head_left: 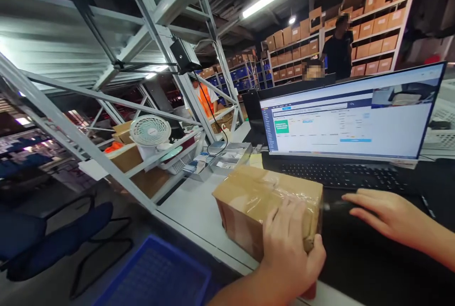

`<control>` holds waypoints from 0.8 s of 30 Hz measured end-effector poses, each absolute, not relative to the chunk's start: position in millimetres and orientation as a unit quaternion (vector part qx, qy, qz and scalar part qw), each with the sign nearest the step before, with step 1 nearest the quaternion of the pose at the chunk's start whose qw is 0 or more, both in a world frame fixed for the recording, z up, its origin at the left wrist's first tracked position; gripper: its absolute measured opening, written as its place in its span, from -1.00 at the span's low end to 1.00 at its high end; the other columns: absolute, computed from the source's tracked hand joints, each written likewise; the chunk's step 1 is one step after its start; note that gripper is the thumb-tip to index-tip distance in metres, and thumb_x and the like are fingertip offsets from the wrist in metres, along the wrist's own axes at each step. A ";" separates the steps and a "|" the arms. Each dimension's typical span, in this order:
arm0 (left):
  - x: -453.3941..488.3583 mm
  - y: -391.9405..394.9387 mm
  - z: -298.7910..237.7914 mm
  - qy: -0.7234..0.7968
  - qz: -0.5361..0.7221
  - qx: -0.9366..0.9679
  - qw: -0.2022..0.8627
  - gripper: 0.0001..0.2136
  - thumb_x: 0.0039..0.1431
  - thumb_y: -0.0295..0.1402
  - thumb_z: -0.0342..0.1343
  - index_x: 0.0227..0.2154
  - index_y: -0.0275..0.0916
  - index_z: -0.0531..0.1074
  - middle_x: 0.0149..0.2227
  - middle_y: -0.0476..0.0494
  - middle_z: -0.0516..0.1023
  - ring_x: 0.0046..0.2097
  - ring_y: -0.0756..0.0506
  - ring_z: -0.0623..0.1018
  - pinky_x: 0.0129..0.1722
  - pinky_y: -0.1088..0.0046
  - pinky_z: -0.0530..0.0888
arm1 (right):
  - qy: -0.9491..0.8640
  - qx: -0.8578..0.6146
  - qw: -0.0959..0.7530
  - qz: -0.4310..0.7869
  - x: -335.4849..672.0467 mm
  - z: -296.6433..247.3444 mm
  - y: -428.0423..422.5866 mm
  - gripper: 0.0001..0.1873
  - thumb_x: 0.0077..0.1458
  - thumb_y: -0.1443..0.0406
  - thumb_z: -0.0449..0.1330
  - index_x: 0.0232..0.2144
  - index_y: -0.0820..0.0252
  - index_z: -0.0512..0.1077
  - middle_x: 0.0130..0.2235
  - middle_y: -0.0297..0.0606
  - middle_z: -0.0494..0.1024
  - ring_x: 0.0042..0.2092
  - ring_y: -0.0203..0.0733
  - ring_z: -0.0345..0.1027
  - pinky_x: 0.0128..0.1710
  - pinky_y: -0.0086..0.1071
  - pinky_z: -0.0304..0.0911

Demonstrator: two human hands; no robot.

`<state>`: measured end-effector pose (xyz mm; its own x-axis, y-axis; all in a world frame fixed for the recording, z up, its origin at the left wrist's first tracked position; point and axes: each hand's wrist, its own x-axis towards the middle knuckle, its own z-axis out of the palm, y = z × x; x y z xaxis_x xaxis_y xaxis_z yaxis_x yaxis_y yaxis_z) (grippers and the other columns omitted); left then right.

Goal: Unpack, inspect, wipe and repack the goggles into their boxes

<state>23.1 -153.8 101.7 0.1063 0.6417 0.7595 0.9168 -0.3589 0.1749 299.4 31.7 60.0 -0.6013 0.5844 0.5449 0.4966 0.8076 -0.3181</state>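
Note:
A brown cardboard box with clear, wrinkled tape over its top rests on the white table near the front edge. My left hand holds its near right corner, fingers across the top and thumb at the end face. To the right of the box, my right hand is stretched out over a black mat, fingers apart and holding nothing that I can see. A faint light blur lies between its fingertips and the box; I cannot make out what it is.
Behind the box stand a black keyboard and a lit monitor. Grey trays of small items and a white fan are to the left, by a metal frame. Below is a blue crate. Several people are farther back.

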 end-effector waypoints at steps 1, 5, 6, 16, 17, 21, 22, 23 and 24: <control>22.4 -154.5 100.8 -0.534 -0.400 -0.724 0.173 -0.43 0.16 -0.30 0.15 0.25 -0.17 0.28 0.17 -0.17 0.54 0.26 -0.27 0.47 0.22 0.07 0.43 | -0.868 -0.364 0.332 0.061 310.3 57.8 51.9 -0.72 0.24 0.12 0.23 -0.08 -0.02 0.64 -0.12 -0.08 0.69 -0.13 0.13 0.61 -0.18 -0.13 0.51; 20.8 -156.4 101.3 -0.526 -0.408 -0.724 0.181 -0.51 0.16 -0.29 0.14 0.17 -0.17 0.35 0.15 -0.11 0.57 0.24 -0.27 0.49 0.17 0.10 0.44 | -0.799 -0.531 0.276 0.058 338.8 51.2 86.7 -0.65 0.24 0.07 0.23 -0.23 0.17 0.70 -0.17 0.05 0.69 -0.16 0.26 0.62 -0.20 -0.02 0.48; 20.9 -156.1 103.3 -0.526 -0.406 -0.725 0.182 -0.53 0.17 -0.30 0.13 0.16 -0.19 0.36 0.13 -0.13 0.58 0.23 -0.26 0.50 0.15 0.10 0.44 | -0.804 -0.521 0.278 0.067 338.2 52.0 76.4 -0.63 0.27 0.07 0.19 -0.19 0.18 0.69 -0.14 0.02 0.69 -0.11 0.24 0.61 -0.13 -0.03 0.48; 24.9 -129.0 125.0 -0.511 -0.342 -0.768 0.177 -0.95 0.21 -0.41 0.13 -0.28 -0.23 0.38 0.01 -0.33 0.63 0.13 -0.34 0.58 0.02 0.15 0.50 | -0.910 -0.289 0.269 0.127 271.7 100.7 -56.8 -0.60 0.38 0.11 0.04 0.00 0.18 0.56 -0.31 -0.19 0.62 -0.30 -0.19 0.51 -0.29 -0.38 0.32; 25.8 -129.1 125.0 -0.511 -0.344 -0.767 0.180 -0.95 0.21 -0.41 0.13 -0.29 -0.22 0.37 0.01 -0.33 0.63 0.13 -0.34 0.58 0.02 0.15 0.51 | -0.911 -0.288 0.268 0.122 273.5 100.5 -54.3 -0.60 0.39 0.11 0.03 -0.01 0.17 0.56 -0.31 -0.20 0.61 -0.31 -0.19 0.50 -0.30 -0.38 0.31; 28.2 -133.5 121.5 -0.513 -0.352 -0.759 0.192 -0.94 0.20 -0.42 0.13 -0.30 -0.22 0.35 0.03 -0.35 0.62 0.14 -0.35 0.58 0.03 0.13 0.51 | -0.913 -0.290 0.268 0.107 280.0 95.5 -36.9 -0.61 0.39 0.11 0.03 -0.01 0.18 0.55 -0.28 -0.21 0.62 -0.28 -0.18 0.51 -0.29 -0.38 0.29; 28.5 -134.7 120.4 -0.513 -0.353 -0.758 0.196 -0.93 0.19 -0.43 0.13 -0.29 -0.22 0.35 0.02 -0.36 0.63 0.14 -0.35 0.58 0.03 0.13 0.51 | -0.913 -0.288 0.270 0.106 279.6 94.6 -33.6 -0.60 0.39 0.11 0.03 0.00 0.18 0.55 -0.28 -0.21 0.62 -0.28 -0.18 0.50 -0.29 -0.38 0.29; 28.6 -135.6 119.4 -0.512 -0.355 -0.756 0.201 -0.93 0.19 -0.43 0.14 -0.29 -0.21 0.35 0.02 -0.36 0.63 0.13 -0.35 0.58 0.03 0.14 0.52 | -0.913 -0.285 0.271 0.105 278.4 93.9 -31.3 -0.60 0.40 0.11 0.03 0.00 0.18 0.55 -0.28 -0.21 0.62 -0.28 -0.18 0.50 -0.29 -0.38 0.28; 28.6 -136.2 118.6 -0.511 -0.357 -0.755 0.205 -0.92 0.18 -0.44 0.14 -0.29 -0.21 0.35 0.01 -0.36 0.63 0.13 -0.34 0.59 0.03 0.14 0.52 | -0.914 -0.281 0.274 0.103 276.5 93.3 -29.9 -0.60 0.40 0.10 0.03 -0.01 0.18 0.55 -0.29 -0.22 0.61 -0.29 -0.19 0.50 -0.29 -0.38 0.28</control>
<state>28.6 -136.2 118.6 0.2232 0.6245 0.7485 0.9177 -0.3934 0.0546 276.5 -29.9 93.3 -0.6920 0.5700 0.4430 0.4567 0.8209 -0.3428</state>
